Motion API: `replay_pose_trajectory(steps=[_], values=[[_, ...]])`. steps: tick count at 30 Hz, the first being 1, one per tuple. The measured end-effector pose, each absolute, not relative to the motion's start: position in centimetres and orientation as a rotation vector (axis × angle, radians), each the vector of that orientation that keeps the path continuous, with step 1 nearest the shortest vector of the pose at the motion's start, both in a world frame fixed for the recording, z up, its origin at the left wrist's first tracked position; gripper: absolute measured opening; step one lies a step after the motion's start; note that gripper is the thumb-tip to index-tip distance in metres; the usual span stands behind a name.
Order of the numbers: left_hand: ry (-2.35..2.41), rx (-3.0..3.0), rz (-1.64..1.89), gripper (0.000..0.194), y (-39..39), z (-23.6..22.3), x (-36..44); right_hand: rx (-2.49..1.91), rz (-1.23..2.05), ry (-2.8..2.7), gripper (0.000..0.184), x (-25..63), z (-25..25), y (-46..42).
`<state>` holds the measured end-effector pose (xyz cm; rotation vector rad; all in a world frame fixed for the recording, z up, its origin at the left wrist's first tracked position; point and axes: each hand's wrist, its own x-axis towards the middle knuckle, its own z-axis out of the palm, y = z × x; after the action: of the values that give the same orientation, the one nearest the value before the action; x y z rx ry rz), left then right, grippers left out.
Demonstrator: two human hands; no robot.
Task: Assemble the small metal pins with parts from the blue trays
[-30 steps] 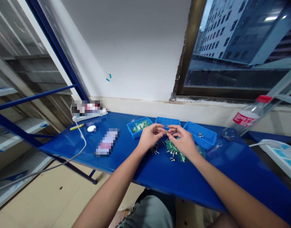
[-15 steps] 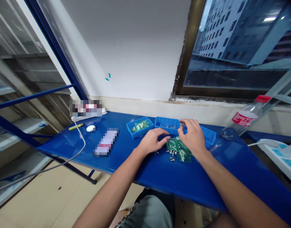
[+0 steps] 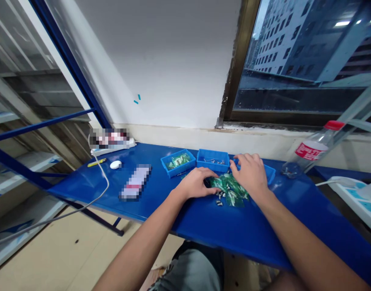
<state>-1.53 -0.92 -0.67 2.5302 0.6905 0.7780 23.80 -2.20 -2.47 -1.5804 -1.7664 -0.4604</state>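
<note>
left hand (image 3: pixel 193 184): thumb and fingers apart, at the left edge of the green plastic packets (image 3: pixel 234 195) | right hand (image 3: pixel 252 171): over the right blue tray (image 3: pixel 270 176); cannot tell if it pinches anything | loose screws (image 3: pixel 219 203): on the blue table (image 3: pixel 234 232), beside the packets' near-left edge | handling: light fingertip pinches, one screw each, should avoid dragging packets

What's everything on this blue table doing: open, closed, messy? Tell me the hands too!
Green pile: messy heap on the table
Screws: lying loose
Left bin: open, green pieces inside
Middle bin: open, metal pins inside
Right bin: partly hidden
Bottle: capped
Left hand: open, beside the pile
Right hand: open, by the right bin
</note>
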Motion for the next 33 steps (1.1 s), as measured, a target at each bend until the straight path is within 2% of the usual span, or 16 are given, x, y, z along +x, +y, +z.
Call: replay_pose_trajectory(steps=[5, 10, 13, 16, 21, 25, 30, 33], values=[[0.819, 2.378, 0.995, 0.043, -1.0, -0.2, -1.7, -1.380, -0.081, -1.716, 0.026, 21.6, -1.7, -2.8], [0.805, 2.109, 1.150, 0.061, -0.7, -0.7, -1.3, -1.192, 0.703, -1.476, 0.052, 19.6, -2.1, -3.0], [0.749, 2.036, 1.180, 0.063, -0.5, -1.0, -1.1, -1.054, 0.916, -1.420, 0.043, 19.0, -2.5, -3.0], [0.772, 2.029, 1.260, 0.058, -0.6, -1.0, -1.1, -1.040, 0.876, -1.374, 0.034, 18.7, -2.8, -3.1], [0.825, 2.047, 1.260, 0.037, -1.0, -0.5, -1.0, -1.113, 0.664, -1.355, 0.029, 18.5, -3.0, -3.4], [0.813, 2.008, 1.192, 0.044, -0.8, -0.6, -1.1, -1.084, 0.563, -1.592, 0.026, 18.2, -2.8, -3.8], [0.947, 1.931, 1.164, 0.037, 0.1, -1.3, -1.5, -1.062, 0.655, -1.621, 0.030, 17.7, -2.6, -4.1], [0.862, 1.834, 1.177, 0.053, 0.3, -1.5, -1.5, -1.129, 0.530, -1.505, 0.034, 17.8, -2.5, -4.0]])
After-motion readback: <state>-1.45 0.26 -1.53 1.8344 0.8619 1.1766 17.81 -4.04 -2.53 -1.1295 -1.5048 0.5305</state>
